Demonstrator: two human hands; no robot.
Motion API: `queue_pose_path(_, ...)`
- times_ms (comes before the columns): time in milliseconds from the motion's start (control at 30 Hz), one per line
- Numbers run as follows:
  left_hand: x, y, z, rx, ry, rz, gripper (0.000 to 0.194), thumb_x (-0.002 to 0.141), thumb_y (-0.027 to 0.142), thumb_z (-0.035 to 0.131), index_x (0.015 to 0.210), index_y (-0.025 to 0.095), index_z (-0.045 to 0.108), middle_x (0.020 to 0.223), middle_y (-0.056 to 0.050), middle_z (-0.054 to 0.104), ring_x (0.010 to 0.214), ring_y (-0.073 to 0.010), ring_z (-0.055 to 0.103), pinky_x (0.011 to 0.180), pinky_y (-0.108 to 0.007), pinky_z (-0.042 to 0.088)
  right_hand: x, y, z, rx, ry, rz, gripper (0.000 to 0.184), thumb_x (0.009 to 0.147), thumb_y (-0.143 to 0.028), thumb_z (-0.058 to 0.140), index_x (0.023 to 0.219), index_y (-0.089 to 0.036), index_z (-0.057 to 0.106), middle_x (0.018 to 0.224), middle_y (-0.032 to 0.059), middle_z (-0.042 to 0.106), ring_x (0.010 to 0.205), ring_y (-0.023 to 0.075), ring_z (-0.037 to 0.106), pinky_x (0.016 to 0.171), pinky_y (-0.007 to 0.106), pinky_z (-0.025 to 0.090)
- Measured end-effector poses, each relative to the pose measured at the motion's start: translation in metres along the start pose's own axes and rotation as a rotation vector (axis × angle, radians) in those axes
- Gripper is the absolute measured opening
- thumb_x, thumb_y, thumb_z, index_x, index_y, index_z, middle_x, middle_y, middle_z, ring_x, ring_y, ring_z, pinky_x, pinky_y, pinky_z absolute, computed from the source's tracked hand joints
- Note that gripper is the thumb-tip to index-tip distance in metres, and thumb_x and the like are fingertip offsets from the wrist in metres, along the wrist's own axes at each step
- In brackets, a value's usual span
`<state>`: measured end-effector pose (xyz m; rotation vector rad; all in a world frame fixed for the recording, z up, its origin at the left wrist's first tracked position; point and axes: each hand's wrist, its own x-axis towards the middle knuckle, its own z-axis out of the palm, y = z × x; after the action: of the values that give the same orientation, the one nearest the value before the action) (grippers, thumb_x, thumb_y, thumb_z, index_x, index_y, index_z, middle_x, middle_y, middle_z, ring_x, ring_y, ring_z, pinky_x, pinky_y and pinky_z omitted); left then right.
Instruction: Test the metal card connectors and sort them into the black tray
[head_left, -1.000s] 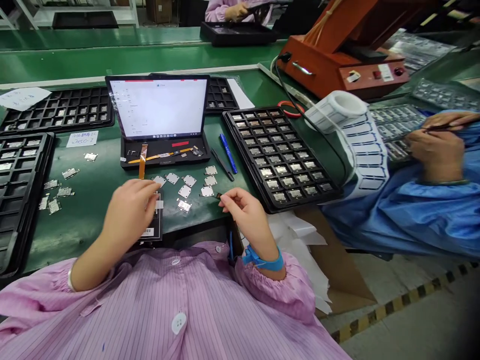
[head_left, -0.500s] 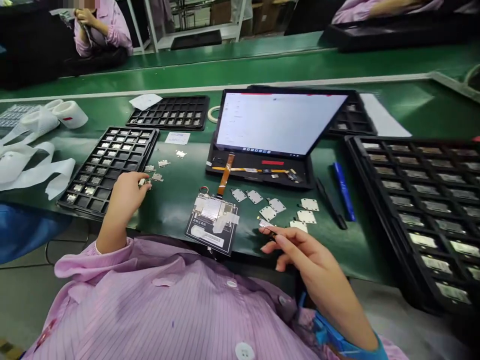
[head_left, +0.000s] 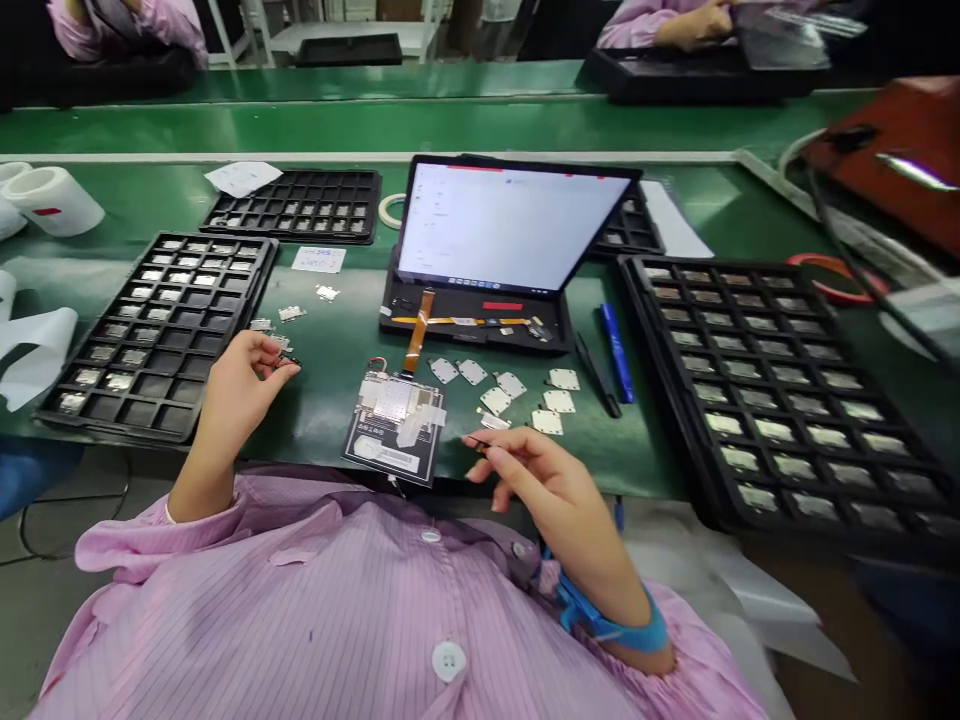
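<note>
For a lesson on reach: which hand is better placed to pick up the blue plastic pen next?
Right, probably: the right hand is nearer the blue plastic pen, though it pinches a thin dark item. The left hand is farther, near a black gridded plastic tray.

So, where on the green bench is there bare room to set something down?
Between the left hand and the circuit board; a smaller patch lies between the right hand and right tray. Pale plates crowd the stretch below the screen.
</note>
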<state>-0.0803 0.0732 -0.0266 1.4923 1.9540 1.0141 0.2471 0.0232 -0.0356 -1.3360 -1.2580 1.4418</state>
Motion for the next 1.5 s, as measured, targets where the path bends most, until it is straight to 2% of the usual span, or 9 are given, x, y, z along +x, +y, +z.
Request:
queue_pose_path(67, -0.012, 0.013, 0.02, -0.323, -0.139, -0.03, 0.043, 0.071, 0.031, 0.079, 0.107, 0.018, 0.061, 0.076, 0.0, 0.067, 0.066, -0.0146, 0.062, 0.059, -0.025, 0.044, 0.0, 0.0, 0.007, 0.019, -0.022, -0.015, 0.027, 0.084, -0.045, 0.067, 0.084, -0.018, 0.064, 0.087, 0.0083, 0.07, 0.058, 0.0118, 0.061, 0.043, 0.022, 0.049)
queue_pose_path(133, -0.026, 0.029, 0.042, -0.556, -0.367, -0.1, 0.037, 0.073, 0.034, 0.078, 0.103, 0.016, 0.064, 0.074, -0.001, 0.067, 0.064, -0.0136, 0.063, 0.052, -0.022, 0.042, -0.002, -0.002, 0.016, 0.038, -0.051, -0.044, 0.025, 0.085, -0.043, 0.065, 0.087, -0.018, 0.064, 0.082, 0.0063, 0.069, 0.059, 0.0118, 0.061, 0.043, 0.021, 0.049)
queue_pose_path(233, -0.047, 0.054, 0.068, -0.747, -0.64, -0.217, 0.028, 0.075, 0.034, 0.079, 0.091, 0.015, 0.065, 0.073, -0.002, 0.068, 0.067, -0.0155, 0.069, 0.05, -0.019, 0.045, -0.005, -0.007, 0.024, 0.061, -0.04, -0.115, 0.02, 0.086, -0.038, 0.063, 0.085, -0.018, 0.062, 0.084, 0.0051, 0.068, 0.069, 0.0132, 0.066, 0.047, 0.02, 0.05)
queue_pose_path(333, -0.059, 0.071, 0.078, -0.798, -0.756, -0.273, 0.027, 0.077, 0.033, 0.078, 0.093, 0.015, 0.065, 0.077, -0.003, 0.071, 0.072, -0.0171, 0.072, 0.051, -0.018, 0.049, -0.007, -0.012, 0.025, 0.045, 0.01, -0.152, 0.017, 0.087, -0.034, 0.062, 0.082, -0.018, 0.06, 0.077, 0.0026, 0.065, 0.067, 0.0123, 0.065, 0.049, 0.019, 0.05)
queue_pose_path(767, -0.065, 0.082, 0.075, -0.719, -0.81, -0.26, 0.02, 0.082, 0.029, 0.074, 0.094, 0.015, 0.067, 0.069, -0.001, 0.072, 0.067, -0.0161, 0.073, 0.05, -0.017, 0.053, -0.004, -0.014, 0.015, 0.029, -0.001, -0.077, 0.017, 0.082, -0.03, 0.063, 0.073, -0.018, 0.056, 0.06, -0.0012, 0.061, 0.046, 0.007, 0.049, 0.039, 0.018, 0.039)
queue_pose_path(1067, -0.063, 0.078, 0.078, -0.698, -0.824, -0.226, 0.021, 0.081, 0.03, 0.075, 0.094, 0.016, 0.067, 0.07, -0.001, 0.072, 0.069, -0.0169, 0.073, 0.05, -0.016, 0.052, -0.002, -0.012, 0.014, 0.037, -0.024, -0.025, 0.018, 0.08, -0.032, 0.064, 0.071, -0.018, 0.055, 0.06, -0.0017, 0.058, 0.046, 0.0076, 0.05, 0.036, 0.017, 0.038)
queue_pose_path(1233, -0.064, 0.079, 0.079, -0.673, -0.809, -0.195, 0.022, 0.082, 0.032, 0.074, 0.096, 0.017, 0.069, 0.064, -0.001, 0.071, 0.057, -0.0136, 0.068, 0.043, -0.016, 0.045, -0.003, -0.011, 0.013, 0.0, 0.021, -0.038, 0.017, 0.08, -0.031, 0.064, 0.071, -0.018, 0.057, 0.059, -0.0016, 0.058, 0.048, 0.0082, 0.051, 0.037, 0.018, 0.039)
queue_pose_path(1400, -0.065, 0.076, 0.08, -0.778, -0.76, -0.25, 0.022, 0.084, 0.039, 0.072, 0.094, 0.019, 0.075, 0.103, -0.006, 0.075, 0.095, -0.0173, 0.071, 0.077, -0.022, 0.058, -0.004, -0.012, 0.012, 0.063, 0.059, -0.078, 0.016, 0.082, -0.03, 0.062, 0.073, -0.018, 0.057, 0.062, -0.0019, 0.06, 0.045, 0.0066, 0.049, 0.038, 0.018, 0.039)
queue_pose_path(1500, -0.065, 0.075, 0.08, -0.808, -0.778, -0.277, 0.03, 0.08, 0.033, 0.078, 0.108, 0.022, 0.073, 0.107, -0.005, 0.075, 0.101, -0.0166, 0.07, 0.085, -0.022, 0.056, -0.004, -0.013, 0.013, 0.082, 0.042, -0.06, 0.017, 0.081, -0.031, 0.063, 0.072, -0.019, 0.056, 0.061, -0.002, 0.06, 0.046, 0.0071, 0.05, 0.038, 0.018, 0.039)
